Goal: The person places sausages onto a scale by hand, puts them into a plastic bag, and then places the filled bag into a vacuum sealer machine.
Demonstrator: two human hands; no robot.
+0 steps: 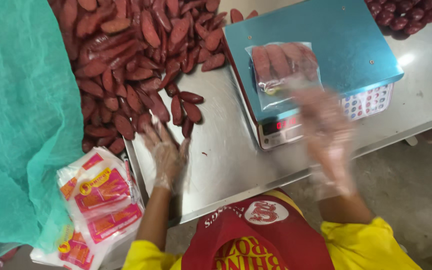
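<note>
While a big pile of red sausages [126,55] lies just past the fingertips of the left hand [165,150], that hand rests flat on the shiny metal table [226,150]. Its fingers are spread apart and hold nothing. They almost touch the nearest sausages. It wears a thin see-through glove. Beside that hand, toward the wrist, sits a stack of empty bags [103,200] with pink and orange print. A green net cloth [21,110] hangs further out on that side.

The right hand [328,135] is blurry. It also wears a see-through glove, and hovers palm down over the front of a scale [326,55] with a blue top. I cannot tell if its fingers are apart or together. Just past its fingertips, a clear bag of sausages [283,70] lies on the scale top. More sausages [406,15] sit far beyond, at the corner
</note>
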